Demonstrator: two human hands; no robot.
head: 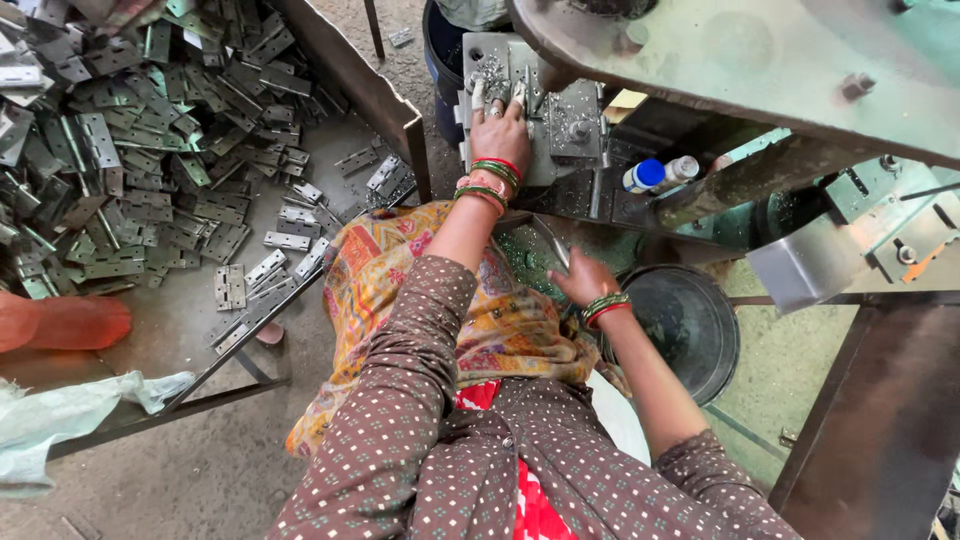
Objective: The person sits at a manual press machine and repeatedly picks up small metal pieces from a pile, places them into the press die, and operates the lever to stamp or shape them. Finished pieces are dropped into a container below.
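My left hand (500, 130), with white tape on its fingertips and green and red bangles at the wrist, lies flat on a grey metal die block (570, 120) of a press. Its fingers are apart and reach the slot at the block's top; I cannot make out a part under them. My right hand (583, 280), also bangled, is lower and closer to my body. It is closed around a thin metal rod (552, 243) that points up and left. A patterned orange cloth (400, 260) covers my lap between both arms.
A large tray (390, 100) at left holds several grey hinge plates (150, 150). A round black pan (690, 325) sits right of my right hand. A blue-capped bottle (650, 175) lies by the green press frame (760, 60). Another person's limb (60, 322) shows at the left edge.
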